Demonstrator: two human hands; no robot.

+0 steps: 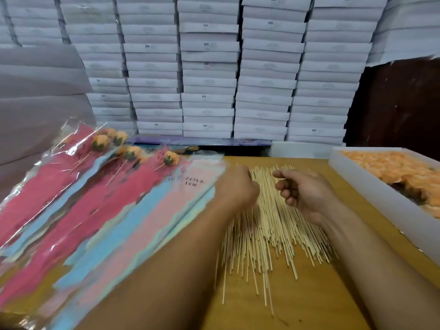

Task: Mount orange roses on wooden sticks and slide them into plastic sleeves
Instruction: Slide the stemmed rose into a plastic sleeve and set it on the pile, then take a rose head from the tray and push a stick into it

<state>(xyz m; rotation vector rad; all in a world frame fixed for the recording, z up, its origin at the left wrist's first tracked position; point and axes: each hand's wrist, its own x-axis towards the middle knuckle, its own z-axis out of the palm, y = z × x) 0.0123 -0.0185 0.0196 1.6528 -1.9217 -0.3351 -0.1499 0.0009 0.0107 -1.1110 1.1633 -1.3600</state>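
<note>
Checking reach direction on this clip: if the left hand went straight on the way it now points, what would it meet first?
The left hand points down and forward into the pile of wooden sticks, so sticks come first, if it isn't touching them already; its fingers are hidden behind the knuckles, so contact can't be confirmed. The table lies beneath.

Your two forearms reach forward side by side. Your left hand (238,186) is turned knuckles up with its fingers curled under. Your right hand (302,189) is beside it, fingers loosely curled, thumb pointing left.
</note>
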